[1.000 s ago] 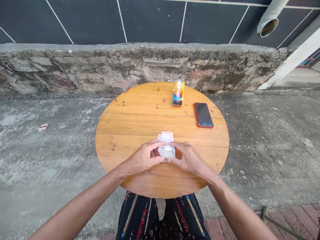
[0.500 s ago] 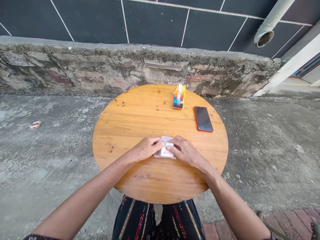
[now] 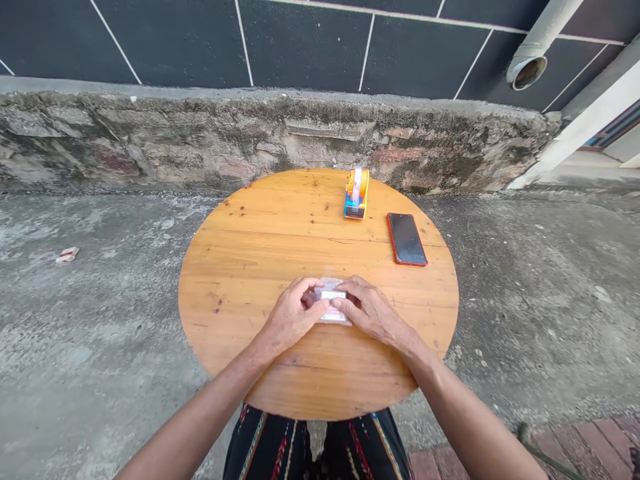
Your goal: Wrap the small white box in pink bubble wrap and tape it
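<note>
A small flat white box (image 3: 334, 315) with pink print lies on a sheet of clear plastic wrap (image 3: 330, 283), which looks like bubble wrap, near the front middle of the round table. My left hand (image 3: 293, 312) is curled at the left side, its thumb pressing on the box and its fingers at the edge of the wrap. From the right, my right hand (image 3: 369, 308) closes in the same way, thumb on the box and fingers bent over the wrap's far edge. Both thumb tips are close together. Parts of the wrap are hidden under my fingers.
The wooden table (image 3: 250, 260) also bears a yellow and blue tape dispenser (image 3: 355, 194) at the back and a red-cased phone (image 3: 407, 239) at the right. Behind stands a stone-based wall (image 3: 225, 137) with a drainpipe (image 3: 537, 57).
My left hand has come nearer and turned, its fingers more bent at the wrap. More of the white box shows between the thumbs. The view has shifted slightly.
</note>
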A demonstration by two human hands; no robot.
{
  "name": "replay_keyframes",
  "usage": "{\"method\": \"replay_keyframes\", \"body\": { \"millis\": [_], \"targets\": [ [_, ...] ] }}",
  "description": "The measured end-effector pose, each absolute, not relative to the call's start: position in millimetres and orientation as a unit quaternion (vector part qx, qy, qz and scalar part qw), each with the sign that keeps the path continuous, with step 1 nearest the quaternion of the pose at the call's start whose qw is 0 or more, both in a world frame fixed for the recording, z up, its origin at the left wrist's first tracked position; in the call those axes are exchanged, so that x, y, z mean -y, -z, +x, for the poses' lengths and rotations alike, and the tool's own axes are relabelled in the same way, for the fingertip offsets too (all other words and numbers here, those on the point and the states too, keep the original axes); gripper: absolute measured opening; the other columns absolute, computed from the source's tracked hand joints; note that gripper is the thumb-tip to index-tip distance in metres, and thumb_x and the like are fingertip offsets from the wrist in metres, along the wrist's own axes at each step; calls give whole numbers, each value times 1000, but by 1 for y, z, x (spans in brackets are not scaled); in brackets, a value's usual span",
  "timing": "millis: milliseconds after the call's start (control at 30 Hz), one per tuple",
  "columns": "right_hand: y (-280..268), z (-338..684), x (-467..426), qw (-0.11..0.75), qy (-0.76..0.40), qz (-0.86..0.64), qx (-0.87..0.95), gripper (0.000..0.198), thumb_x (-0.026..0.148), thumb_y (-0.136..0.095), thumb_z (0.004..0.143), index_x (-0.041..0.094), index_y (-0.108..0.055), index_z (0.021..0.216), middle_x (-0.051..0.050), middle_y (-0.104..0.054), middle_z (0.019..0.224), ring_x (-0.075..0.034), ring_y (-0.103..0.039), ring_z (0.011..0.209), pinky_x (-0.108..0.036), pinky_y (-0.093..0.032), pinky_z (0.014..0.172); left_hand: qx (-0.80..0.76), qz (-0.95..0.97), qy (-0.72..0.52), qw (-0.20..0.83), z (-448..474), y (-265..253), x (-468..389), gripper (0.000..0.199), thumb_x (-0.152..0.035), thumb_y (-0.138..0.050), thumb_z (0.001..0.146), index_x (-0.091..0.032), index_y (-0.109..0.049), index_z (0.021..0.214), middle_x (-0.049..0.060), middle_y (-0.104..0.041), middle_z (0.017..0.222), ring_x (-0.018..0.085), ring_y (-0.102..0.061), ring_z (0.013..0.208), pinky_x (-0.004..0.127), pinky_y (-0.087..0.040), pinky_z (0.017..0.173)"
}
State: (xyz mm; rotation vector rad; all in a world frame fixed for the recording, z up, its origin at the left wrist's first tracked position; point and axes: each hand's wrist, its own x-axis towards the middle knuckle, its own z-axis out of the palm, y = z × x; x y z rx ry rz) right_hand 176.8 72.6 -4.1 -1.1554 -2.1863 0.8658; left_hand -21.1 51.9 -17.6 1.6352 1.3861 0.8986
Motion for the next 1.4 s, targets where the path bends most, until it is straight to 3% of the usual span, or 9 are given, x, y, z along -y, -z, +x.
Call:
{"method": "replay_keyframes", "body": {
  "millis": [200,333,533,733,900,1167,1400],
  "targets": [
    [-2,182,-95,301,-326,-421,791,21,32,-51,95,20,-67,95,-4,-65,89,-15,-59,82,-29,-45,74,-523,654,-405,367,-20,26,-41,25,-26,-64,78,-20,-59,102,0,-55,86,11,-53,68,24,-44,59],
    [-18,180,-102,259,-366,-367,815,17,34,-57,91,21,-67,96,-3,-65,90,-14,-60,79,-28,-48,74,-500,676,-418,343,-20,26,-39,26,-15,-62,75,-20,-59,101,2,-56,91,12,-55,74,24,-45,63],
    [-25,182,-91,145,-312,-355,869,72,56,-72,73,24,-48,133,-11,-53,134,-28,-50,121,-46,-41,102,-492,682,-427,332,-19,24,-38,28,-12,-62,74,-21,-58,100,4,-57,99,14,-56,80,25,-49,67],
    [-11,174,-90,155,-343,-353,857,45,42,-69,82,26,-56,122,-7,-62,120,-23,-57,109,-38,-48,92,-514,666,-405,358,-21,23,-35,33,-11,-61,72,-25,-58,102,4,-59,101,15,-58,81,28,-51,70],
    [-9,173,-88,179,-344,-350,853,44,33,-71,81,28,-56,122,-4,-62,117,-21,-57,108,-36,-48,92,-546,545,-411,485,-30,12,-47,38,-20,-57,78,-22,-55,116,5,-63,99,16,-62,80,28,-54,70],
    [-4,175,-83,186,-308,-351,865,41,37,-72,79,25,-60,116,-6,-63,114,-23,-58,104,-39,-48,90,-600,570,-320,461,-30,8,-92,18,-29,-62,79,-16,-69,90,0,-64,70,12,-56,63,22,-46,57],
    [-1,176,-83,190,-310,-351,863,41,37,-72,79,25,-59,117,-6,-63,116,-24,-58,105,-41,-47,91,-591,588,-310,457,-24,9,-95,13,-27,-60,79,-15,-67,79,-1,-62,65,11,-53,59,20,-41,52]
  ]
}}
